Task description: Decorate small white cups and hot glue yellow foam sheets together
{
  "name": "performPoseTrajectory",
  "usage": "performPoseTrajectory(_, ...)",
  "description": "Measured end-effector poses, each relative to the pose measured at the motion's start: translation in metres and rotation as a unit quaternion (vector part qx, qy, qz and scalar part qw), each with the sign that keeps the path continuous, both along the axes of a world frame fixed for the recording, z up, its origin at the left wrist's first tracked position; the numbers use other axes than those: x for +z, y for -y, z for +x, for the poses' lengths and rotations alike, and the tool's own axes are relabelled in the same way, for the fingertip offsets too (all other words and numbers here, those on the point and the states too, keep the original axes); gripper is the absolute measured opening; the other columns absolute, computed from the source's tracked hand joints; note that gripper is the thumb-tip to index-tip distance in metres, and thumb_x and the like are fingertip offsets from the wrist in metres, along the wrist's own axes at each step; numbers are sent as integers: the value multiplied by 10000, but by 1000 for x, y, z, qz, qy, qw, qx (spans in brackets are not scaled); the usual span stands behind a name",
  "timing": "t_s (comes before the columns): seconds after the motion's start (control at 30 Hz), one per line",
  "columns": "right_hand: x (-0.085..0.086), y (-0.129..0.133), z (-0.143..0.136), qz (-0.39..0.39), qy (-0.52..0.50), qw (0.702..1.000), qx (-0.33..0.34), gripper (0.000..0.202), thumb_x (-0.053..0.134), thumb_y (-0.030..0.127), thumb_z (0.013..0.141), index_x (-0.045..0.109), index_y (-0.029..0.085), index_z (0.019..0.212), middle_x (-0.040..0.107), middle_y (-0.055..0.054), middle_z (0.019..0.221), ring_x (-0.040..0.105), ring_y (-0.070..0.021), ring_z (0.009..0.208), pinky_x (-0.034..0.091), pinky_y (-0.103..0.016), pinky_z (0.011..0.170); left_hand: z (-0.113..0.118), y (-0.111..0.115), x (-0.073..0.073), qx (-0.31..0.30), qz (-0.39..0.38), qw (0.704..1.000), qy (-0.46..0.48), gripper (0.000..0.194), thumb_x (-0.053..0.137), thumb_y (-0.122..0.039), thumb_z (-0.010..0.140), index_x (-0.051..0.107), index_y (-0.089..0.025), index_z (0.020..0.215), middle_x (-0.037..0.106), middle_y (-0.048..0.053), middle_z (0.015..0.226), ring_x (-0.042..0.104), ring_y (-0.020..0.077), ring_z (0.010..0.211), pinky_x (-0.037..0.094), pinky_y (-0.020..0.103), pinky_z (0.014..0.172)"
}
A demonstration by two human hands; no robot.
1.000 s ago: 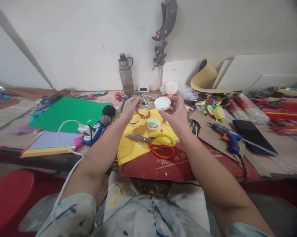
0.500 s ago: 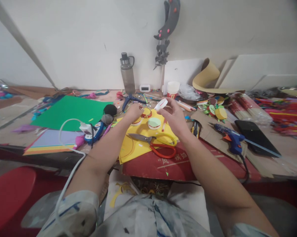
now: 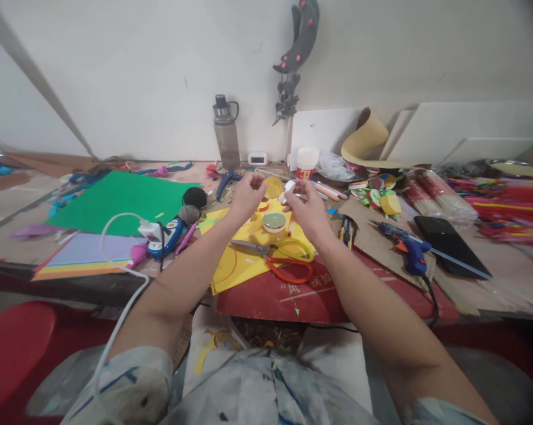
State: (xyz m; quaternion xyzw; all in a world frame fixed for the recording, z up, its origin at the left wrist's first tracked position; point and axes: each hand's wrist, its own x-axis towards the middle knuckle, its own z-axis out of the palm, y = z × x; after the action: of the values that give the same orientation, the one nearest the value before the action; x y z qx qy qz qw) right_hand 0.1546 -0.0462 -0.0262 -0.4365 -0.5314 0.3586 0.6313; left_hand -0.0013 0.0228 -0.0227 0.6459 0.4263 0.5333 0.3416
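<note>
The left hand point(image 3: 247, 196) pinches a yellow disc point(image 3: 274, 187); facing that grip, the right hand point(image 3: 309, 208) pinches a white piece point(image 3: 288, 190). Both seem light, bendable, best held edgewise.

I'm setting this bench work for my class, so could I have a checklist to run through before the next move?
1. Grip of the right hand on the white piece: ok, held.
2. Grip of the left hand on the yellow disc: cannot tell.
3. Both hands off the scissors: ok, they lie down.
4. Keeping the glue stick off the phone: not ok, it crosses over it.
5. Whether the glue gun is hot: cannot tell.
</note>
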Motion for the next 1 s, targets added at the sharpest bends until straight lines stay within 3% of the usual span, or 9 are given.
performPoseTrajectory(0.2, 0, 2, -2, 9, 35, 999, -36, 337, 710, 465, 833, 531, 250, 1020, 628, 13, 920, 640, -122, 686, 574, -267, 573, 12, 20, 2, -29, 28, 999, 17, 207, 716, -106, 830, 532, -191, 874, 532, -41, 787, 554, 74, 677, 554, 165, 588)
performPoseTrajectory(0.4, -2, 2, -1, 15, 29, 997, -64, 374, 717, 505, 826, 518, 242, 1003, 617, -1, 978, 641, -109, 655, 567, -250, 519, 16, 28, 4, -133, -42, 987, 78, 299, 736, -153, 819, 465, -212, 928, 592, -43, 829, 633, 104, 745, 618, 263, 708)
performPoseTrajectory(0.57, 0, 2, 2, -23, 26, 997, -63, 363, 680, 507, 842, 502, 252, 1029, 580, 37, 857, 644, -116, 585, 552, -236, 459, 14, 28, 2, -224, -48, 970, 81, 421, 758, -202, 784, 541, -196, 1145, 719, 60, 1090, 703, 185, 992, 597, 353, 908)
performPoseTrajectory(0.7, 4, 2, 4, -36, 39, 996, -65, 328, 643, 492, 871, 495, 256, 1043, 542, 54, 794, 619, -109, 526, 524, -219, 423, 12, 25, 0, -273, -16, 961, 35, 547, 744, -264, 783, 623, -177, 1309, 675, 116, 1350, 649, 273, 1223, 529, 432, 1075)
performPoseTrajectory(1.0, -3, -3, 8, -23, 37, 998, -37, 497, 713, 613, 809, 475, 269, 1078, 513, 34, 935, 627, -89, 603, 599, -240, 468, 9, 21, 2, -307, -37, 950, 28, 676, 848, -366, 760, 623, -217, 1380, 683, 122, 1362, 657, 279, 1247, 533, 408, 1067)
